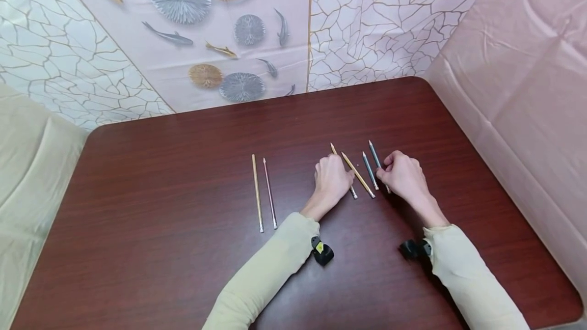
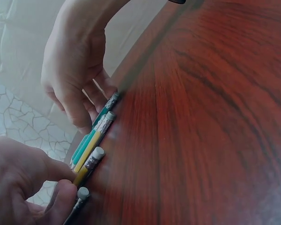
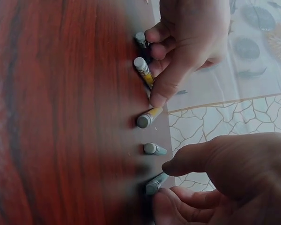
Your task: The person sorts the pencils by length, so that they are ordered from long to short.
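Observation:
My left hand (image 1: 331, 177) pinches a yellow pencil (image 2: 88, 166) between thumb and fingertips, its white eraser towards me. A dark pencil (image 2: 79, 199) shows right beside those fingers, mostly covered by the hand. Just right of it lies another yellow pencil (image 1: 358, 176), slanting on the table. My right hand (image 1: 405, 176) pinches the outermost teal pencil (image 1: 374, 153), with thumb on one side and fingers on the other. Between the two hands rests a second teal pencil (image 1: 370, 171), roughly parallel to it. Both teal tips point away from me.
Left of my hands, a gold pencil (image 1: 257, 192) and a dark red pencil (image 1: 270, 195) lie side by side on the brown table (image 1: 160, 208). Patterned cloth (image 1: 247, 29) hangs behind the far edge, and pale padded cloth (image 1: 513, 95) borders the right edge.

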`<state>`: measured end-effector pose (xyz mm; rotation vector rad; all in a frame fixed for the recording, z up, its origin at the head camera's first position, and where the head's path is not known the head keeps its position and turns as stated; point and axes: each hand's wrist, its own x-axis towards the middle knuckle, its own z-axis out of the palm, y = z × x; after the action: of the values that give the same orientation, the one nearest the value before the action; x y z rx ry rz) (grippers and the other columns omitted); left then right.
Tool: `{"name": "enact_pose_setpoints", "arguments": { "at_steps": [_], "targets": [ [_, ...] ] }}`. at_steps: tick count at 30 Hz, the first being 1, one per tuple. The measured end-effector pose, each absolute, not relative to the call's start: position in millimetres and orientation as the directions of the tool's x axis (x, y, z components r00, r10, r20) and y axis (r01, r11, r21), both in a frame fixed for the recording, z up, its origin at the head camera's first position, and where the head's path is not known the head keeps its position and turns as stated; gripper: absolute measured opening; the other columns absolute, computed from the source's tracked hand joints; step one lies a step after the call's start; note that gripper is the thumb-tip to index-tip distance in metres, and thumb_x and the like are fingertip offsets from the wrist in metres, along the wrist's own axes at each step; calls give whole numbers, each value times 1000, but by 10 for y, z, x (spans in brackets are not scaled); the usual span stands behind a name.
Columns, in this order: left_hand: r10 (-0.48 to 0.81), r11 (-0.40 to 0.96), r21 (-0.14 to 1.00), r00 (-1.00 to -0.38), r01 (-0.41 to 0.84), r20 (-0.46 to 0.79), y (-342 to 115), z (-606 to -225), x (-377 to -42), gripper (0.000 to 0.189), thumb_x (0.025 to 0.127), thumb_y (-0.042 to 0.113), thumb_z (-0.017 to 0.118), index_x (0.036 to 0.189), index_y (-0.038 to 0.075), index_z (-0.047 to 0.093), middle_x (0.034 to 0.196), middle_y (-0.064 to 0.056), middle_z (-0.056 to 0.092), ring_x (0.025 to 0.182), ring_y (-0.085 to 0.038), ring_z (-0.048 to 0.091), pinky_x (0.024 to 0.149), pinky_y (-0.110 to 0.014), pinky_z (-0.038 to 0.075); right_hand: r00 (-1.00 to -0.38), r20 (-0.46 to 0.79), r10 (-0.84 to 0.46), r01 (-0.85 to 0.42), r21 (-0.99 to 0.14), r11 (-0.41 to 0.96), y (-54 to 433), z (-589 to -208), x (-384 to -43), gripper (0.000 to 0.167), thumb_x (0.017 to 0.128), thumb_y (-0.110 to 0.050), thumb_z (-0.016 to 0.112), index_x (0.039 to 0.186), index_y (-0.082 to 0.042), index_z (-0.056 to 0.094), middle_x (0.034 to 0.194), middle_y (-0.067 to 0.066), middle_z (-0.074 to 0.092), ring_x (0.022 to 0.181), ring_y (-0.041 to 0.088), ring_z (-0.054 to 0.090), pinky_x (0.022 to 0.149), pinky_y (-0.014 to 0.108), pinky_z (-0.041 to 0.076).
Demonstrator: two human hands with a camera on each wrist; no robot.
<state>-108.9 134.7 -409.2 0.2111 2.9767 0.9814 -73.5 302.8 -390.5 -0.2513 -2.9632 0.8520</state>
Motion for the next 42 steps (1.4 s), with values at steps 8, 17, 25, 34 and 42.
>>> {"name": "enact_pose_setpoints", "arguments": {
  "at_steps": [8,17,25,34,42],
  "targets": [
    [164,787,598,-986,149,30,1353,-4051,-1109,27,77,13,76,59,16,57,66,-4,61,71,-29,67,59,-41,53,-988,-3,152,131,-516,846,3022,-3915,-770,20,82,-15,69,93,2,64,80,13,66,74,36,63,66,52,48],
    [163,778,612,-986,141,19,1351,-4027,-1134,29,75,12,76,55,16,55,58,-1,55,65,-28,65,59,-40,53,-989,-6,146,129,-500,856,3013,-3903,-779,18,80,-13,67,90,1,64,76,11,65,74,38,63,65,54,48],
    [199,765,621,-980,169,21,1313,-4030,-1162,35,76,18,77,50,19,54,40,9,47,56,-20,62,73,-36,54,-991,-2,136,118,-498,859,3018,-3912,-784,16,77,-10,65,88,2,64,70,9,65,73,39,63,65,55,48],
    [188,735,665,-982,137,-6,1294,-4005,-1151,23,77,21,79,59,18,64,44,10,50,55,-15,61,68,-34,53,-990,26,139,105,-521,847,3018,-3930,-768,15,76,-9,65,85,2,64,67,7,64,69,34,62,64,52,48],
    [172,703,705,-984,95,-39,1285,-3967,-1120,16,76,19,80,86,12,68,53,10,56,63,-15,65,73,-32,52,-989,49,141,92,-540,836,3018,-3934,-759,15,76,-10,65,85,2,65,68,7,64,70,33,61,66,51,48]
  ]
}}
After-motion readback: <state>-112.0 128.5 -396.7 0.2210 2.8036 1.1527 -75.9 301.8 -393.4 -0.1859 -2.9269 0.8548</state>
